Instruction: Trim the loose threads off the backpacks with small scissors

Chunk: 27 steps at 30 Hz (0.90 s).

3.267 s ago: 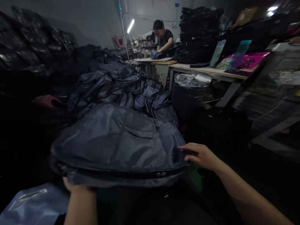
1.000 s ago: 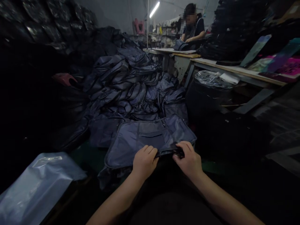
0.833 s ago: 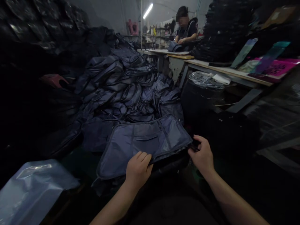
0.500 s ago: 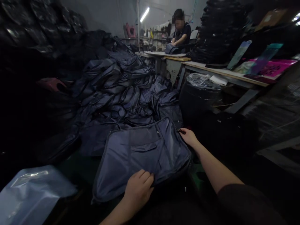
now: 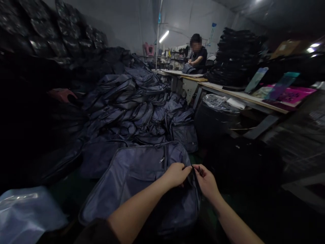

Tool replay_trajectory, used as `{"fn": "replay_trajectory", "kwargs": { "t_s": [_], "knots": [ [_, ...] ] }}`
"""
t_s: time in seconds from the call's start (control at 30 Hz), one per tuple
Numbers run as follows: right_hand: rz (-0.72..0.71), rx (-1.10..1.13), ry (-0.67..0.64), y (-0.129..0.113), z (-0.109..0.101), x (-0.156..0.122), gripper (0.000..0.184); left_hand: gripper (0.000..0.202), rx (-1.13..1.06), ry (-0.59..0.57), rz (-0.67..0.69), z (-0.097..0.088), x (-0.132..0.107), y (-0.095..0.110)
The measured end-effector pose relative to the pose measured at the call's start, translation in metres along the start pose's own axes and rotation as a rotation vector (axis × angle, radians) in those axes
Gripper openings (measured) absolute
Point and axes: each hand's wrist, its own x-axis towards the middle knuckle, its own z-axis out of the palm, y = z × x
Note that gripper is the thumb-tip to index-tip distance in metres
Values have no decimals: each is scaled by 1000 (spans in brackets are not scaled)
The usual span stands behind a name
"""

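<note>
A dark blue-grey fabric bag (image 5: 142,166) lies spread in front of me, with a zip pull on its upper panel. At its right edge my left hand (image 5: 177,174) is closed, thumb and fingers pinching the rim. Just beside those fingertips, my right hand (image 5: 207,181) is closed around a small dark tool (image 5: 201,170) that looks like thread snips. Its fingertips meet the same rim. The left forearm crosses over the bag and hides part of its middle.
Behind the bag rises a big heap of similar bags (image 5: 132,98). A pale plastic sheet (image 5: 27,213) is at lower left. On the right stand a long worktable (image 5: 236,90), a stack of black pieces (image 5: 231,57) and a plastic-lined bin (image 5: 215,115). A co-worker (image 5: 199,54) works farther back.
My left hand has moved from the bag's near edge up to its right rim, meeting my right hand there. The bag has shifted toward me, and the view has tilted upward.
</note>
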Motion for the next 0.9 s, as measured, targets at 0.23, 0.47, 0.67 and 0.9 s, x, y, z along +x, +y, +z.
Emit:
{"fn": "replay_trajectory", "kwargs": {
  "t_s": [0.23,0.47,0.67,0.9],
  "knots": [
    [92,104,35,1,2,1,22,45,58,74,110,7,-3,2],
    [-28,-174,110,-15,-16,51,22,43,271,156,420,15,-51,18],
    [-259,-608,-227,-66,-13,104,13,33,543,150,789,24,-87,20],
    [-482,-798,-554,-120,35,118,14,40,411,-246,969,26,-110,28]
  ]
}}
